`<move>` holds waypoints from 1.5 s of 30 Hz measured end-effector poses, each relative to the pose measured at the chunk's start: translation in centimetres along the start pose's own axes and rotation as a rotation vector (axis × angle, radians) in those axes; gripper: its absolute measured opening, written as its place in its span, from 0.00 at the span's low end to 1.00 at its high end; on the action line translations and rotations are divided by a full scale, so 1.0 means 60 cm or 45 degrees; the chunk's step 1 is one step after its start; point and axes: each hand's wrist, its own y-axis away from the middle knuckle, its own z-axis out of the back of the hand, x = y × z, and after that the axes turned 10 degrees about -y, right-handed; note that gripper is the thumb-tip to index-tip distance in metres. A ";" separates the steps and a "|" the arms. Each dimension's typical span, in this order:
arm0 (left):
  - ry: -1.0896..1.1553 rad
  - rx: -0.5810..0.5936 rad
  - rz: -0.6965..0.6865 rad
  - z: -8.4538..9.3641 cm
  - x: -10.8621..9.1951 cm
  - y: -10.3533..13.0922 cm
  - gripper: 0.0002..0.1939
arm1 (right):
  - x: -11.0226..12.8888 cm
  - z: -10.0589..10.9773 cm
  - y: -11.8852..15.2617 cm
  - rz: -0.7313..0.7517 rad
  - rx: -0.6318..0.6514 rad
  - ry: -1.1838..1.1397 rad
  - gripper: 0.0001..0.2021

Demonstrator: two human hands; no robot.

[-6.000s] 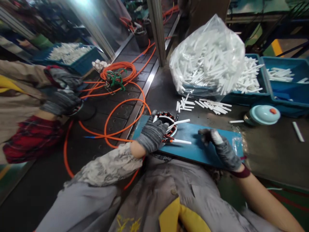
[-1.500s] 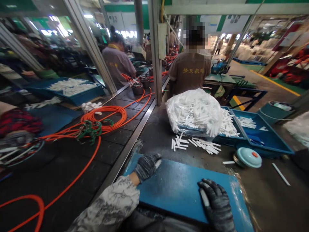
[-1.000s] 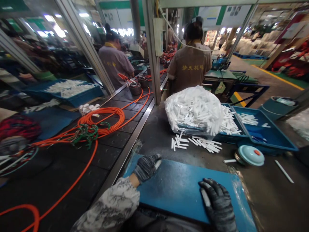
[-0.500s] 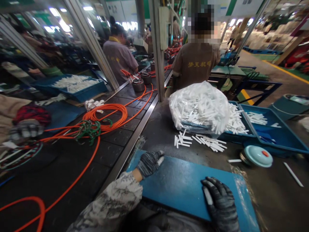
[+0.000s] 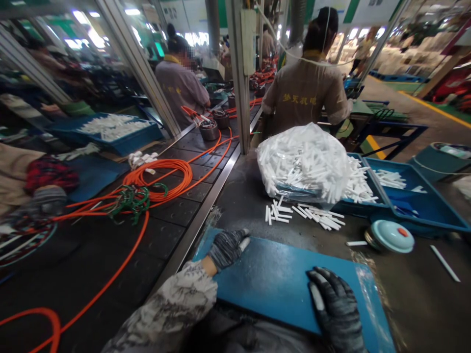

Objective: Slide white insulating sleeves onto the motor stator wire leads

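Observation:
My left hand [image 5: 228, 250], in a dark striped glove, rests on the far left part of a blue mat [image 5: 274, 274]. Its fingers are loosely bent, with the thumb a little apart, and hold nothing. On the mat's right side lies my right hand [image 5: 336, 304], gloved the same way, fingers extended and nothing in them. Beyond the mat are loose white tubes [image 5: 320, 218] in small piles. Behind them a clear plastic bag [image 5: 305, 162] full of such tubes sits partly over a blue bin [image 5: 382, 198].
A light-blue lidded container [image 5: 392, 236] stands right of the mat. Orange cable coils [image 5: 172, 171] with green ties [image 5: 130, 201] lie on the conveyor [image 5: 176, 220] at left. A co-worker's gloved hand [image 5: 44, 203] works there. A metal post [image 5: 238, 78] rises ahead, with people beyond.
Both my hands stay where they were. The co-worker's hand at left has shifted over the cable, and the green-tied part has slid slightly left. The person ahead has moved right.

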 end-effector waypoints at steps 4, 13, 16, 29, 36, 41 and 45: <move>-0.001 0.049 0.013 0.001 0.000 -0.001 0.14 | -0.001 -0.001 0.000 -0.001 -0.001 -0.003 0.15; 0.015 0.023 0.002 0.003 -0.001 -0.003 0.14 | -0.003 -0.003 0.002 0.001 -0.004 -0.020 0.14; 0.015 0.025 0.009 0.005 -0.003 -0.004 0.14 | -0.003 -0.004 0.002 0.003 -0.001 -0.015 0.14; 0.032 0.080 0.029 0.010 -0.005 -0.004 0.15 | -0.004 -0.004 0.003 0.006 -0.001 -0.010 0.14; 0.049 0.083 0.037 0.004 0.000 -0.002 0.14 | -0.003 -0.004 0.002 -0.005 -0.009 -0.015 0.14; 0.036 0.050 0.015 0.003 0.001 -0.001 0.15 | -0.003 -0.005 0.004 -0.006 0.006 -0.009 0.14; 0.027 0.058 0.016 0.005 -0.002 -0.001 0.15 | -0.003 -0.005 0.003 -0.013 0.007 -0.012 0.14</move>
